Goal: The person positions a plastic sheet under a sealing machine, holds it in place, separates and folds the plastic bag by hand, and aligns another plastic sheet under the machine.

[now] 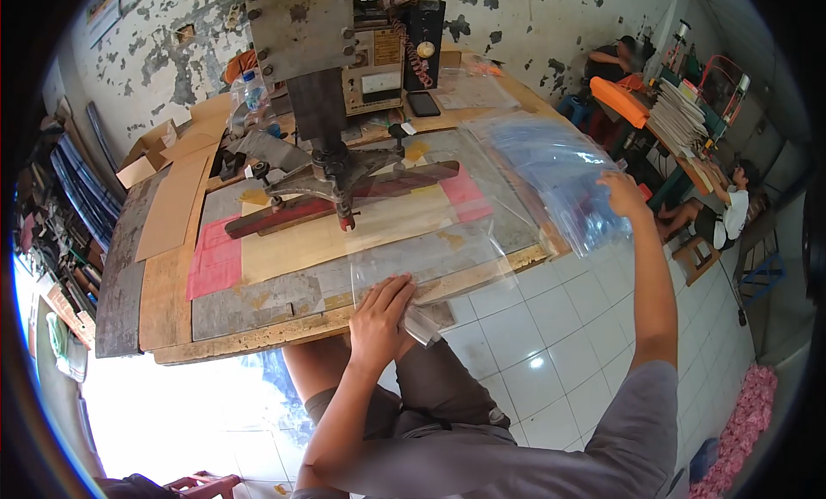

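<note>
The person wears a plain, dull-grey fabric shirt [516,469] with short, loose sleeves [635,421] that leave the forearms uncovered. Below it are dark brownish-grey fabric shorts [443,380] with wide legs, creased near the waist. The left hand [383,314] and right hand [621,194] are bare.

My bench [258,343] had a worn wooden front edge and a grey plate [249,303] set across its middle. On the plate lay a yellow sheet [318,251] with red pieces [215,260] at its ends. A clear sheet [430,256] reached over the front edge, and bluish clear plastic [546,155] was heaped along the right edge. Cardboard [176,208] lay by the left edge, a dark phone [422,104] towards the far edge.
</note>
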Available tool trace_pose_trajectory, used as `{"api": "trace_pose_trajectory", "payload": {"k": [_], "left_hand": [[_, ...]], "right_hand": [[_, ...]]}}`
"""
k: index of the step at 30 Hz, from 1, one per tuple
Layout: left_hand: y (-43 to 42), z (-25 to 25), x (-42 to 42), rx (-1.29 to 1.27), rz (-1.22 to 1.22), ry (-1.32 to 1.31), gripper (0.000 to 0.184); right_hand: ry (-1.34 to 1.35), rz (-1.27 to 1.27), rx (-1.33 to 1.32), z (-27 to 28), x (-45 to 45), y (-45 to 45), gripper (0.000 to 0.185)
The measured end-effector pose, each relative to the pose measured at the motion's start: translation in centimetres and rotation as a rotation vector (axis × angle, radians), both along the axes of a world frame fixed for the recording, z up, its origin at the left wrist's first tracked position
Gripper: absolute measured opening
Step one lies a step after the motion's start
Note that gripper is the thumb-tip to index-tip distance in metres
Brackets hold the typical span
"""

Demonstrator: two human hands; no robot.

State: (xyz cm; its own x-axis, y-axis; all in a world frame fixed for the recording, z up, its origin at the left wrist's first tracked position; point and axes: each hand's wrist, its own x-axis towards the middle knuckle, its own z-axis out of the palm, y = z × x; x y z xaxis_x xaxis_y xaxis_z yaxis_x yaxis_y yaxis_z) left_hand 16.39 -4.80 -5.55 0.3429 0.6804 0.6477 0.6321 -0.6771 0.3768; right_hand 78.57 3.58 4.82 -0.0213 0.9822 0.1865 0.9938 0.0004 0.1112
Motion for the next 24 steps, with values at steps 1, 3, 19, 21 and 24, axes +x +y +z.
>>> {"api": "trace_pose_trajectory", "payload": {"k": [1, 3, 19, 21, 24], "left_hand": [[-0.1, -0.1, -0.1, -0.01, -0.007, -0.003, 0.037], [-0.6, 0.4, 0.0, 0.012, 0.005, -0.02, 0.034], [-0.5, -1.2, -3.4, 0.106, 0.016, 0.097, 0.042], [-0.5, -1.3, -3.3, 0.103, 0.023, 0.08, 0.041], [-0.5, -1.4, -3.3, 0.114, 0.025, 0.085, 0.04]], "right_hand": [[0.039, 0.019, 0.103, -0.4, -1.7, 0.3, 0.051], [0.097, 0.055, 0.199, -0.6, -6.5, 0.5, 0.042], [0.125, -0.446, -0.046, -2.7, -8.9, 12.4, 0.091], [0.195, -0.396, -0.192, -1.6, -8.4, 13.7, 0.083], [0.053, -0.269, -0.136, -3.0, -7.0, 16.4, 0.064]]}}
